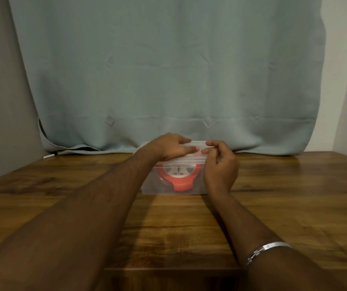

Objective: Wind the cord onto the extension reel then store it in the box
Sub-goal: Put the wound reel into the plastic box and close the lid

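The left hand [169, 147] lies flat with straight fingers on the clear lid [189, 159], a wide grip, while the right hand [220, 164] pinches the lid's right end. The orange reel [178, 178] sits inside the clear box [153, 185] on the tabletop [294, 196]; no writing is readable.

wooden table [294, 196], pale blue-grey curtain [168, 70] behind, small white obj [48, 156] at far-left edge

Counted at frame centre: 1 clear plastic box [153, 186], 1 clear lid [197, 143], 1 orange reel [180, 184] inside. 2 hands: left hand [169, 147], right hand [220, 166]. 1 silver bracelet [267, 249], lower right. 1 wooden table [283, 196]. 1 pale curtain [168, 70] across the top.
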Action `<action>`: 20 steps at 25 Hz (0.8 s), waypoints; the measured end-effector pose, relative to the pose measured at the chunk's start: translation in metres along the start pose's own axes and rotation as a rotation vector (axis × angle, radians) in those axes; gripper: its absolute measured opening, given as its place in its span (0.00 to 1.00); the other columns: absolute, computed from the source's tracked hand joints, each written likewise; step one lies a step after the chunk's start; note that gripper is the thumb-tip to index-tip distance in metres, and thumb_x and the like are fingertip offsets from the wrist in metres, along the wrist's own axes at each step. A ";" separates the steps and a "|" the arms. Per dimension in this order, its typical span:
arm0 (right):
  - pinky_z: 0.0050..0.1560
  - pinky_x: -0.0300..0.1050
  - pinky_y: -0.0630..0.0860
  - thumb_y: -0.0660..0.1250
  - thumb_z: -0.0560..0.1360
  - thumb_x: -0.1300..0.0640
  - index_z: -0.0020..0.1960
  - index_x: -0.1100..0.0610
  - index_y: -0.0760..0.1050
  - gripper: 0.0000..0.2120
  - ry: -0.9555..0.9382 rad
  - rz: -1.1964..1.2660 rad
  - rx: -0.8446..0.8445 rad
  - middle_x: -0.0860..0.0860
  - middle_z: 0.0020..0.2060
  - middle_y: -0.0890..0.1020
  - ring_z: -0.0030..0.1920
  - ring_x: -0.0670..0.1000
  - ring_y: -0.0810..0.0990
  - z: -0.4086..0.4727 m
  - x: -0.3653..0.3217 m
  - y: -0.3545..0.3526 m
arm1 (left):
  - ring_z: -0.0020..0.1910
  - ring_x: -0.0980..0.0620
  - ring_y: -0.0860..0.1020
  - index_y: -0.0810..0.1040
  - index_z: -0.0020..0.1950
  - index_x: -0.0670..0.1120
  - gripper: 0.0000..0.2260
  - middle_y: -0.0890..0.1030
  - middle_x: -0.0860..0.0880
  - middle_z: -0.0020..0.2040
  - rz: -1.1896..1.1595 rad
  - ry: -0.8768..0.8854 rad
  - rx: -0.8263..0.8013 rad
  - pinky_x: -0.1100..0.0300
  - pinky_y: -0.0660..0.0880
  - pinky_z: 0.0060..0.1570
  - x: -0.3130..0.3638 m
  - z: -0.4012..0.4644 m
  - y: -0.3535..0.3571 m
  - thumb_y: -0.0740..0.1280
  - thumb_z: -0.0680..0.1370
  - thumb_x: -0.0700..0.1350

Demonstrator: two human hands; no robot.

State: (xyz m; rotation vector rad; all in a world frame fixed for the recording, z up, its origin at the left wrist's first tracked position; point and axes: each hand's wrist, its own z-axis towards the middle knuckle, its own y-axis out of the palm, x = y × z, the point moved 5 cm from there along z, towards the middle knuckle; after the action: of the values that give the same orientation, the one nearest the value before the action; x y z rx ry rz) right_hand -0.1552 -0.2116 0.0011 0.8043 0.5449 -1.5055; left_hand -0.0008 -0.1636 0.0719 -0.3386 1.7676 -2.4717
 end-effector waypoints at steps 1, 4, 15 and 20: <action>0.43 0.51 0.81 0.58 0.76 0.54 0.52 0.43 0.79 0.12 -0.032 -0.005 -0.005 0.45 0.46 0.86 0.45 0.49 0.83 -0.001 -0.001 0.001 | 0.67 0.48 0.77 0.78 0.70 0.54 0.24 0.80 0.51 0.69 0.045 0.054 0.217 0.51 0.73 0.63 0.006 -0.009 -0.009 0.60 0.80 0.65; 0.45 0.52 0.81 0.57 0.76 0.53 0.52 0.44 0.78 0.12 -0.093 -0.005 -0.011 0.47 0.47 0.86 0.47 0.50 0.83 -0.001 0.001 0.000 | 0.59 0.51 0.81 0.83 0.61 0.52 0.13 0.85 0.53 0.59 -0.027 -0.010 0.802 0.55 0.76 0.54 -0.006 -0.054 -0.022 0.64 0.80 0.51; 0.43 0.50 0.77 0.61 0.77 0.57 0.44 0.51 0.80 0.10 -0.120 -0.077 -0.037 0.45 0.44 0.83 0.44 0.48 0.80 -0.003 0.002 -0.003 | 0.45 0.47 0.80 0.79 0.55 0.41 0.15 0.83 0.45 0.46 -1.508 -0.910 0.147 0.56 0.74 0.44 -0.081 -0.092 0.029 0.73 0.72 0.47; 0.42 0.49 0.77 0.61 0.78 0.58 0.44 0.51 0.80 0.10 -0.138 -0.089 -0.042 0.45 0.44 0.82 0.44 0.48 0.80 -0.004 -0.001 -0.003 | 0.40 0.45 0.80 0.78 0.53 0.39 0.08 0.83 0.41 0.47 -1.289 -0.798 0.529 0.53 0.80 0.36 -0.081 -0.084 0.022 0.72 0.75 0.39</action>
State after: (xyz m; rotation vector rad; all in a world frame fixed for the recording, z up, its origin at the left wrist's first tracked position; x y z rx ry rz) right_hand -0.1579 -0.2074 -0.0008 0.6453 0.5132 -1.6125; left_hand 0.0578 -0.0773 0.0148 -2.5016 0.4755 -2.4784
